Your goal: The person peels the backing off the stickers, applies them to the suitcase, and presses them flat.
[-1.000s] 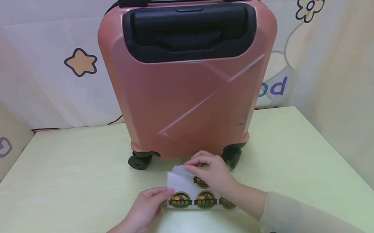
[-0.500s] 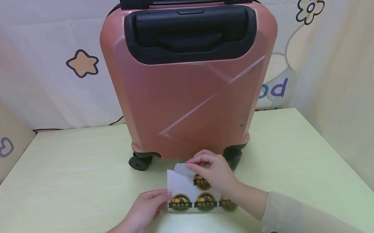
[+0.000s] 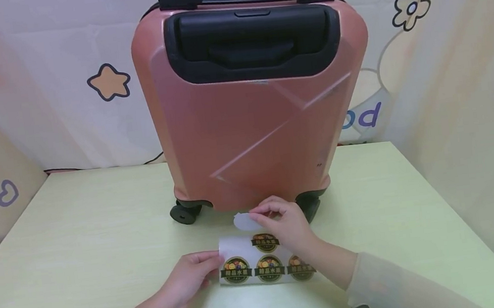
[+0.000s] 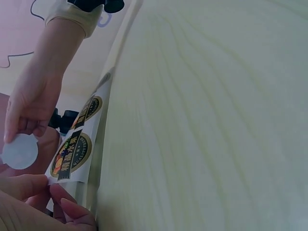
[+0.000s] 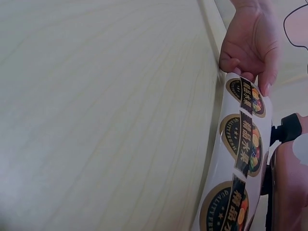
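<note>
Leftmost, the left hand (image 3: 193,275) pinches the near-left edge of a sticker sheet (image 3: 245,248), which sits just in front of the suitcase (image 3: 249,133), its printed labels facing the person. The sheet looks thin, light and apt to bend, so edges and bare margins should make the best grip. Beyond its upper edge and apart from it, a pale round sticker (image 3: 244,222) hangs from the right hand (image 3: 287,224), pinched at its rim; likely flimsy and tacky on one face, it probably wants fingertips at the border only.
</note>
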### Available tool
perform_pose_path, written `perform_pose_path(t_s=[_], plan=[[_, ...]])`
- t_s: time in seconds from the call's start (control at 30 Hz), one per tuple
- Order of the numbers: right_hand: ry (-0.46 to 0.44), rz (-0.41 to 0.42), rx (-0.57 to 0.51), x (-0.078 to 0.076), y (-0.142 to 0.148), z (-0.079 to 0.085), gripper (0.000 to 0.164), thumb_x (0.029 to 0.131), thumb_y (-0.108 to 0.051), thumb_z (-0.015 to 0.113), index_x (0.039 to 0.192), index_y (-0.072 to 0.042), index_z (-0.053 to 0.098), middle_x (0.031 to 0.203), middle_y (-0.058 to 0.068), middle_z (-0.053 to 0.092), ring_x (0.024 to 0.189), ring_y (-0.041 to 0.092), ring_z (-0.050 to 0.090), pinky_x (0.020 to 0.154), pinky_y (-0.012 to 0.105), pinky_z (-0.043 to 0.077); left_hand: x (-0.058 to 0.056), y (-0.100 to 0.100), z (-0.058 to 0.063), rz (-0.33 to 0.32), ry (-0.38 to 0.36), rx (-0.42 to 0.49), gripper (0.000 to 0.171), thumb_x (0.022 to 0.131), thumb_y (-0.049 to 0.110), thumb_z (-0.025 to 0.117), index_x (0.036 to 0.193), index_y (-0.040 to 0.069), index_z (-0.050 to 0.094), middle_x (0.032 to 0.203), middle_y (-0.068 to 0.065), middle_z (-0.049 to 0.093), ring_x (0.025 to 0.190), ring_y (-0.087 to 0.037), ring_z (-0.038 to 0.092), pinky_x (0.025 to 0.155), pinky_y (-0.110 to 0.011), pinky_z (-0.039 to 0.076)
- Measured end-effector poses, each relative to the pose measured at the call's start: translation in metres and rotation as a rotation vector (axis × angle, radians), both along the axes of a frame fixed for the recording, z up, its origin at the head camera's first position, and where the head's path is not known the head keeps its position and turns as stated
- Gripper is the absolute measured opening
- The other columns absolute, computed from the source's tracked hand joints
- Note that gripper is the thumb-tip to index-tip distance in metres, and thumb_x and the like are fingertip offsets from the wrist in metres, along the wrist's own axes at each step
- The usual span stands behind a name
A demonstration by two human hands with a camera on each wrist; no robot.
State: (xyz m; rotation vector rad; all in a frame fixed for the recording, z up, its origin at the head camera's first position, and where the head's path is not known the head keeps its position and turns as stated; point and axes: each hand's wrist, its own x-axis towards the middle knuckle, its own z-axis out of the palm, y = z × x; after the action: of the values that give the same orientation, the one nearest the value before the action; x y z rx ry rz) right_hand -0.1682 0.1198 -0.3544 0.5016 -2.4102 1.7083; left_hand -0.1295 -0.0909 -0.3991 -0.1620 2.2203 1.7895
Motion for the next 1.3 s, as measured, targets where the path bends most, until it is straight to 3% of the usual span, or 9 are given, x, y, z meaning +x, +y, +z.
perform_pose_path(t_s=[0.1, 0.27, 0.57, 0.67, 1.0, 1.13, 1.3], plan=[[-0.011, -0.005, -0.002, -0.005, 0.003, -0.009, 0.008, 0.081, -0.01, 0.072, 0.087, -0.006, 0.074, 0.087, 0.0, 0.064, 0.08, 0.013, 0.056, 0.07, 0.023, 0.046, 0.0, -0.003, 0.001, -0.011, 0.005, -0.02, 0.029, 0.086, 0.015, 0.064, 0.107, -0.003, 0.067, 0.092, -0.001, 0.064, 0.074, -0.013, 0.051, 0.06, -0.027, 0.042], [-0.026, -0.017, -0.009, -0.005, 0.003, -0.01, 0.008, 0.08, -0.01, 0.073, 0.087, -0.005, 0.074, 0.087, 0.002, 0.064, 0.08, 0.014, 0.056, 0.07, 0.024, 0.046, 0.0, -0.007, 0.003, -0.034, -0.001, -0.035, 0.03, 0.086, 0.013, 0.063, 0.111, -0.003, 0.066, 0.095, -0.004, 0.065, 0.073, -0.013, 0.052, 0.058, -0.024, 0.042], [-0.041, -0.023, 0.029, 0.013, -0.003, 0.02, 0.008, 0.081, 0.0, 0.069, 0.087, 0.004, 0.071, 0.085, 0.007, 0.064, 0.077, 0.013, 0.054, 0.071, 0.025, 0.045, 0.002, -0.016, 0.006, -0.079, 0.016, -0.067, 0.034, 0.086, 0.014, 0.063, 0.114, -0.004, 0.064, 0.101, -0.01, 0.066, 0.075, -0.012, 0.057, 0.058, -0.026, 0.043], [-0.054, -0.023, 0.027, 0.014, -0.003, 0.022, 0.007, 0.081, 0.0, 0.069, 0.087, 0.004, 0.071, 0.086, 0.007, 0.064, 0.078, 0.013, 0.054, 0.071, 0.024, 0.045, 0.002, -0.02, 0.007, -0.088, 0.012, -0.073, 0.033, 0.086, 0.014, 0.062, 0.114, -0.003, 0.064, 0.103, -0.01, 0.066, 0.075, -0.013, 0.057, 0.058, -0.025, 0.042], [-0.059, -0.022, -0.005, -0.005, 0.002, -0.008, 0.008, 0.081, -0.009, 0.073, 0.087, -0.004, 0.074, 0.088, 0.002, 0.064, 0.081, 0.014, 0.055, 0.072, 0.025, 0.045, 0.0, -0.033, 0.013, -0.1, 0.003, -0.087, 0.031, 0.088, 0.018, 0.062, 0.114, 0.002, 0.066, 0.108, -0.006, 0.064, 0.078, -0.017, 0.055, 0.056, -0.024, 0.042], [-0.066, -0.02, -0.005, -0.005, 0.002, -0.007, 0.008, 0.081, -0.011, 0.073, 0.087, -0.006, 0.074, 0.088, 0.0, 0.064, 0.081, 0.014, 0.055, 0.072, 0.024, 0.045, 0.0, -0.036, 0.021, -0.058, 0.003, -0.081, 0.03, 0.09, 0.017, 0.06, 0.116, 0.003, 0.065, 0.109, -0.006, 0.064, 0.08, -0.017, 0.055, 0.058, -0.026, 0.041], [-0.067, -0.026, 0.014, -0.002, -0.001, 0.0, 0.007, 0.081, -0.004, 0.071, 0.087, 0.0, 0.073, 0.087, 0.004, 0.064, 0.08, 0.017, 0.055, 0.071, 0.025, 0.045, -0.002, -0.034, 0.031, -0.04, 0.018, -0.064, 0.03, 0.091, 0.021, 0.059, 0.116, 0.007, 0.065, 0.105, -0.004, 0.064, 0.081, -0.019, 0.056, 0.062, -0.029, 0.041]])
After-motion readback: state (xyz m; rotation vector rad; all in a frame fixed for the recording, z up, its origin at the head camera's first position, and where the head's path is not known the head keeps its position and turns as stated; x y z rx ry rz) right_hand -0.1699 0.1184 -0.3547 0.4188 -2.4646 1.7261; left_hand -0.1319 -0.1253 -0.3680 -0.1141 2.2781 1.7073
